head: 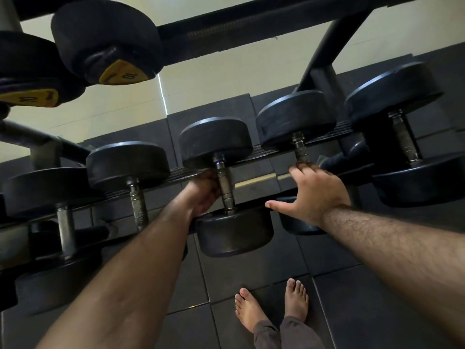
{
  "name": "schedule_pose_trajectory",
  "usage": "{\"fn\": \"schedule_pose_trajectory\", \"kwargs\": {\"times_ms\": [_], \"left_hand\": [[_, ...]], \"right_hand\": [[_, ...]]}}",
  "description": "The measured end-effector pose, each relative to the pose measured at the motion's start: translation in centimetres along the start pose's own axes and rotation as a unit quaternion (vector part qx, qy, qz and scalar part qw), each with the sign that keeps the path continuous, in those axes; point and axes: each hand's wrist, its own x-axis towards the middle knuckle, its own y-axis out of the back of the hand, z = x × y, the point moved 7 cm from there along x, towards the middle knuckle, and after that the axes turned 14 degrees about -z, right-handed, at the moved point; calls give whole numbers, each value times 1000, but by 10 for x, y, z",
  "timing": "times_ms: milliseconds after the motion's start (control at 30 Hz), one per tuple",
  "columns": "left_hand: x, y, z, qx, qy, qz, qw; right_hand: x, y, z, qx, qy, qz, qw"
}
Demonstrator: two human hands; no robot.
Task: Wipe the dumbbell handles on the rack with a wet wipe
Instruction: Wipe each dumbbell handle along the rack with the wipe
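My left hand (205, 191) curls its fingers (214, 182) round the middle dumbbell handle (225, 183) on the rack (264, 148). My right hand (312, 195) is spread wide, fingertips (300, 168) touching the neighbouring handle (300, 149). I can't make out any wipe in either hand.

five dumbbells (224, 187) (lower rack), two above, two hands (312, 195)

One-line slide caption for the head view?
Left hand beside a knurled steel dumbbell handle; right hand reaches the next; no wipe visible.
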Motion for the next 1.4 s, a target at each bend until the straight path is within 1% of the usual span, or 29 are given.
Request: {"fn": "schedule_pose_trajectory", "kwargs": {"times_ms": [67,100,133,200,267,300,333,400,433,467,500,533,600,667,700,767,800,833,900,933,1000,1033,1067,1133,1167,1200,1267,1333,1400], "left_hand": [[-17,-14,-9,132,106,-79,982],[-23,-9,-12,191,145,-90,967],[-26,1,-10,219,149,-77,961],[-19,23,4,184,73,-26,980],[-9,36,13,60,-8,30,998],[-2,33,13,21,-27,23,999],[1,28,8,19,-13,3,1000],[-5,13,-9,116,75,-57,989],[-11,10,-16,191,128,-95,969],[-15,14,-17,258,154,-101,948],[-14,25,-11,309,143,-76,937],[-12,30,2,329,100,-39,938],[-10,26,22,227,-1,25,973],[-4,15,14,94,-35,16,995],[-3,3,4,79,-12,-24,996],[-9,-7,-24,136,94,-127,978],[-14,-2,-30,178,134,-142,964],[-15,9,-30,214,149,-120,958],[-10,26,-15,243,96,-28,965],[-7,23,-7,212,50,1,976],[0,6,-4,81,-2,-27,996],[3,0,-13,40,13,-53,998],[0,-5,-21,54,56,-80,994],[-17,0,-25,188,147,-109,965],[-23,8,-18,251,152,-89,952],[-28,16,-3,308,124,-50,942],[-40,16,38,410,32,79,908],[-56,-10,71,525,-51,202,825],[-64,-51,83,636,-119,253,720]], "right_hand": [[1,-1,1,0,-1,-4,1000],[1,-1,1,0,-1,-4,1000],[2,-2,1,0,-1,-5,1000],[2,-1,0,1,2,-5,1000],[2,-1,0,3,4,-5,1000],[2,-1,0,3,3,-6,1000],[2,-1,0,3,3,-7,1000],[1,-1,0,4,2,-9,1000],[1,-1,1,3,1,-8,1000],[1,0,0,1,2,-6,1000],[1,0,0,1,4,-6,1000],[1,0,-1,1,5,-6,1000],[1,1,-1,3,5,-6,1000],[0,1,-1,4,6,-6,1000],[0,1,-1,5,6,-6,1000],[0,2,0,6,5,-5,1000],[0,1,0,4,4,-5,1000],[0,1,0,3,3,-5,1000],[1,1,0,-1,3,-2,1000],[1,1,0,-1,4,-2,1000],[1,0,-1,-2,6,-2,1000],[1,1,-1,-2,7,0,1000],[1,1,0,-2,7,2,1000],[1,0,0,0,8,4,1000],[1,-1,0,1,9,5,1000],[1,-1,0,1,11,5,1000],[1,-3,1,5,14,2,1000],[1,-2,2,10,15,1,1000],[0,-1,2,10,20,3,1000]]}}
